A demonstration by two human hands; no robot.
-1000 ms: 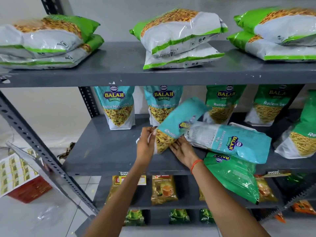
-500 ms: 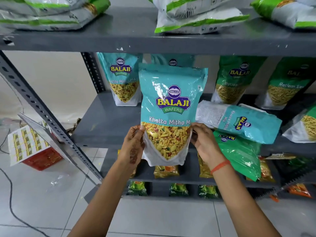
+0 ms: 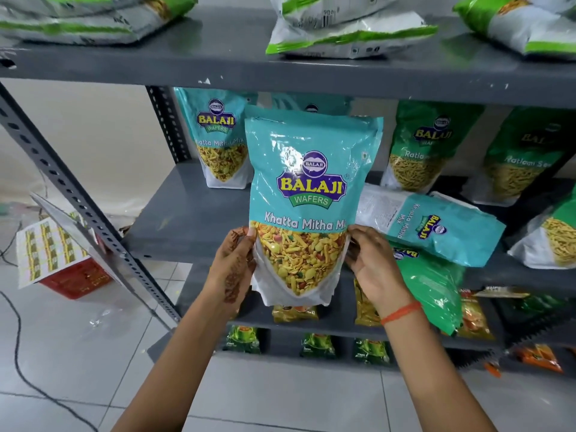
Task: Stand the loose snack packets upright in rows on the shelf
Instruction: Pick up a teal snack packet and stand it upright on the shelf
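Note:
I hold a teal Khatta Mitha Mix packet [image 3: 311,194] upright in front of the middle grey shelf [image 3: 187,226]. My left hand [image 3: 237,263] grips its lower left edge and my right hand [image 3: 371,263] grips its lower right edge. Behind it two teal packets stand at the back, one [image 3: 218,138] in full sight, the other mostly hidden. A loose teal packet [image 3: 436,229] lies flat on the shelf to the right. A loose green packet [image 3: 433,285] hangs over the shelf's front edge below it.
Green Ratlami Sev packets [image 3: 427,145] stand at the back right of the shelf. White and green bags [image 3: 346,32] lie on the top shelf. Small packets [image 3: 294,311] fill the lower shelves. A slanted metal upright [image 3: 78,198] and a red box [image 3: 78,275] are at left.
One second ago the teal packet lay tilted on the shelf under my hands. I have lifted it, turned it upright facing me and brought it nearer. My view has tilted down.

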